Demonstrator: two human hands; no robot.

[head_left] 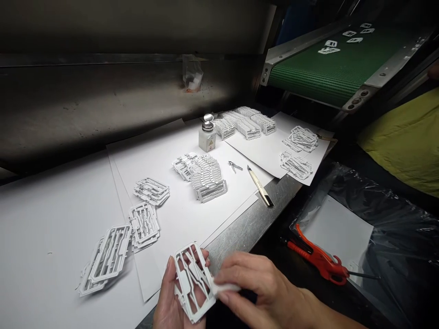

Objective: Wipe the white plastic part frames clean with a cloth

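My left hand (pixel 166 297) holds a few white plastic frames with slotted openings (pixel 187 278) at the bottom centre, fingers behind them and thumb along the left edge. My right hand (pixel 255 283) pinches a folded white cloth (pixel 226 288) against the right edge of the top frame. To the left, on white paper, lie stacks of similar frames (pixel 111 253), (pixel 144 224). A fanned pile of frames (pixel 207 178) rests farther up, near a white dispenser bottle (pixel 207 137) with its metal lid raised.
A knife (pixel 260 186) and a small clipper (pixel 235 166) lie on the paper. More frames (pixel 243 122) stand in rows behind. An orange air gun (pixel 322 260) rests at right, below a green conveyor (pixel 318 68). A person's yellow-green garment (pixel 404 141) shows at right.
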